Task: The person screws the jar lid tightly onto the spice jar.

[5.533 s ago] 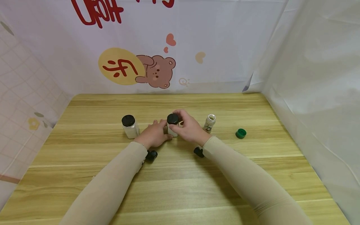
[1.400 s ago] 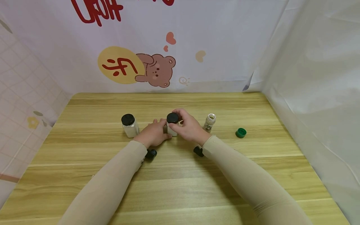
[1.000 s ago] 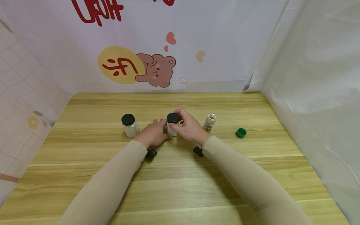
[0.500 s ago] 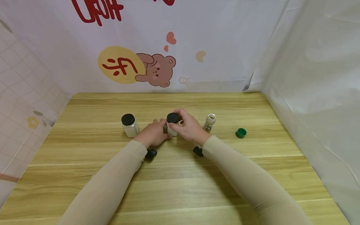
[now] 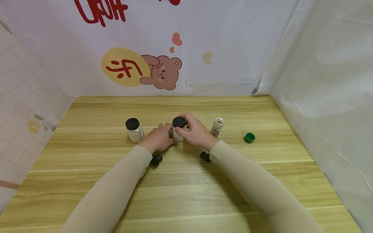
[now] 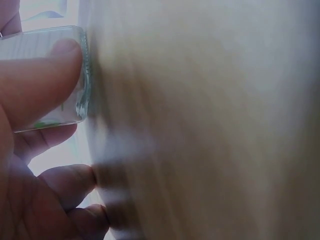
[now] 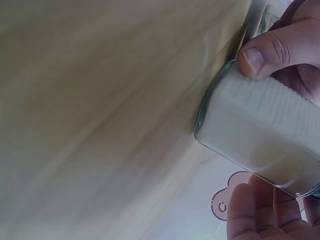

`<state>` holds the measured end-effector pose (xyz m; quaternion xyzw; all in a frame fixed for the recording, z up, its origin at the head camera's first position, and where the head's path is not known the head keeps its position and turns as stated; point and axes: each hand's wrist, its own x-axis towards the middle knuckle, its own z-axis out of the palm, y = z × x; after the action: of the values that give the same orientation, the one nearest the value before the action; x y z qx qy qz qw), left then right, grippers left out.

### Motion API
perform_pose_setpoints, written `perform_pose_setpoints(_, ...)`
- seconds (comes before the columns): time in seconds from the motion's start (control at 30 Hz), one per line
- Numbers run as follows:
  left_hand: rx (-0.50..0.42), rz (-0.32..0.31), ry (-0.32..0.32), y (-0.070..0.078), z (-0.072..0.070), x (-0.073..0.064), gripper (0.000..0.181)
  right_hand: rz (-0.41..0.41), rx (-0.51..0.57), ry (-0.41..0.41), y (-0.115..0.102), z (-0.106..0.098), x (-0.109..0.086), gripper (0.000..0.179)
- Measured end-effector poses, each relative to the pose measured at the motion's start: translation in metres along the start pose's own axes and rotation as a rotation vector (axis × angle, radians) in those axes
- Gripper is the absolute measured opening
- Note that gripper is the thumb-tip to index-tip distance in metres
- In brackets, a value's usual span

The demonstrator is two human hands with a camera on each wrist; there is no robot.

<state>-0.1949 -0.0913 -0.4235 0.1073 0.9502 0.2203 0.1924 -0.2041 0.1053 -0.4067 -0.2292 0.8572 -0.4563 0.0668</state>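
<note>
In the head view a square glass jar (image 5: 178, 136) of white contents stands upright on the table, a black lid (image 5: 178, 122) on top. My left hand (image 5: 158, 139) grips its lower part from the left; in the left wrist view the thumb (image 6: 45, 80) lies across the glass. From the right, my right hand (image 5: 198, 133) holds the lid between thumb and fingers. The right wrist view shows the jar's pale side (image 7: 250, 125) close up, its base against the wood and the lid almost out of frame.
A second black-lidded jar (image 5: 135, 134) stands left of my left hand. Right of my right hand is a small uncapped glass bottle (image 5: 217, 127), with a green cap (image 5: 249, 138) farther right. White printed sheets (image 5: 233, 48) enclose the wooden table (image 5: 186, 200) behind and at the sides.
</note>
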Motion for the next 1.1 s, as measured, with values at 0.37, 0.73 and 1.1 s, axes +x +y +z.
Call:
perform_pose_setpoints(0.37, -0.004, -0.001, 0.004, -0.0006, -0.0003, -0.001, 0.083, -0.009, -0.016, -0.043, -0.0015, -0.0034, -0.0004, 0.047)
perform_pose_setpoints(0.73, 0.003, 0.007, 0.01, 0.0018, -0.0015, -0.0023, 0.084, -0.005, -0.078, -0.036, -0.0043, -0.0025, 0.0008, 0.041)
perform_pose_setpoints(1.1, 0.005, 0.017, 0.007, 0.001, -0.0014, -0.0019, 0.083, 0.025, -0.082, -0.057, -0.0057, -0.0027, 0.0007, 0.042)
